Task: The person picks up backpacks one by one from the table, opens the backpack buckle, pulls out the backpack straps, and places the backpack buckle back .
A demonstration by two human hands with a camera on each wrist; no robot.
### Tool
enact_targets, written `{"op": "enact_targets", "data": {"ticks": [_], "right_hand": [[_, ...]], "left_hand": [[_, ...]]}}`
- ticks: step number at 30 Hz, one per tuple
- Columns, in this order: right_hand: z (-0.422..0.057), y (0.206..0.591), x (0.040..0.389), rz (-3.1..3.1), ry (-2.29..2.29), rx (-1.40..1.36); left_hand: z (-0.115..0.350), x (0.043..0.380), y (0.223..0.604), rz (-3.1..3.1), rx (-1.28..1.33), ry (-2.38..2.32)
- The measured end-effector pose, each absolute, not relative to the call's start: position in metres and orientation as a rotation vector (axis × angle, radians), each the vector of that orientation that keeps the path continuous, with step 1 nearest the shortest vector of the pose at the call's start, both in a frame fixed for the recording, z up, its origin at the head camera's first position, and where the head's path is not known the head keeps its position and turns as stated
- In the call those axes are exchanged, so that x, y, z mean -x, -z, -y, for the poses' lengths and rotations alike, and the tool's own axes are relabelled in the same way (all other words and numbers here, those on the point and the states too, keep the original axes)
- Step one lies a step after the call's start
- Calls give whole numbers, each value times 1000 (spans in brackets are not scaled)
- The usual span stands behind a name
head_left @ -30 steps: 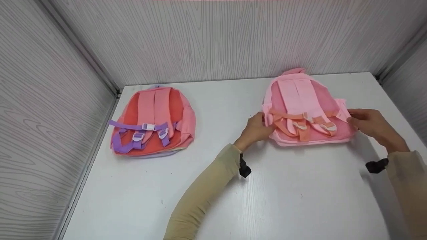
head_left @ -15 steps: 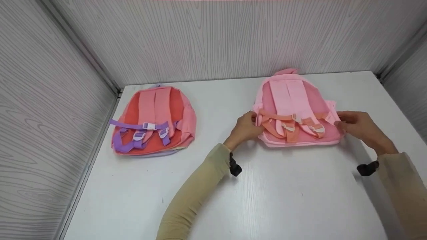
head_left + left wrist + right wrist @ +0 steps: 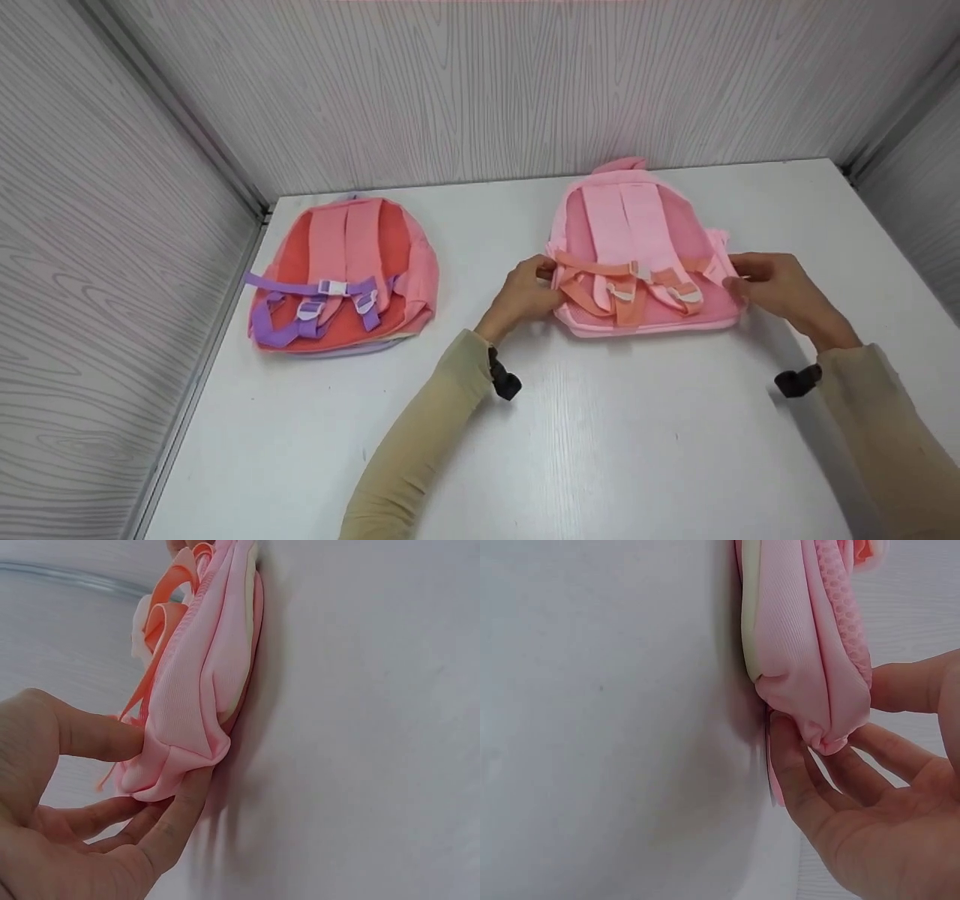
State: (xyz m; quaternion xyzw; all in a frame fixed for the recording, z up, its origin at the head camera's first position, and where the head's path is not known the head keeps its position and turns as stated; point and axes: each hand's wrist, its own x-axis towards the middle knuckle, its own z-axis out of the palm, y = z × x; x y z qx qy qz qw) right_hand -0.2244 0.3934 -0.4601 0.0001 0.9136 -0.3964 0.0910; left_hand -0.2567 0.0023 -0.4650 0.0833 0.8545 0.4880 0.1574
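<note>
A light pink backpack (image 3: pixel 628 217) with orange straps and white buckles lies strap side up on the white table. My left hand (image 3: pixel 525 291) grips its left side, thumb on the upper face and fingers against the side and underneath, as the left wrist view shows on the pink fabric (image 3: pixel 187 720). On the opposite side my right hand (image 3: pixel 776 289) pinches the side panel. In the right wrist view the thumb presses the mesh back (image 3: pixel 844 615) while the fingers curl at the lower side. The pack's front is hidden underneath.
A coral backpack (image 3: pixel 352 270) with purple straps lies strap side up on the left of the table (image 3: pixel 600 450). Behind stands a wood-grain wall (image 3: pixel 480 90), and another wall (image 3: pixel 90 300) borders the left edge.
Both hands have slid the light pink backpack to the left across the table, closer to the coral one. The coral backpack has stayed in place.
</note>
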Motion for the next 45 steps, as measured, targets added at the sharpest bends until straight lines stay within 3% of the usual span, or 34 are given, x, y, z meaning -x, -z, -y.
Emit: {"op": "enact_targets", "data": {"ticks": [45], "right_hand": [[-312,466,211,-2703,1363,173]], "left_hand": [[84,245,470,-2411,-145,-1460]]}}
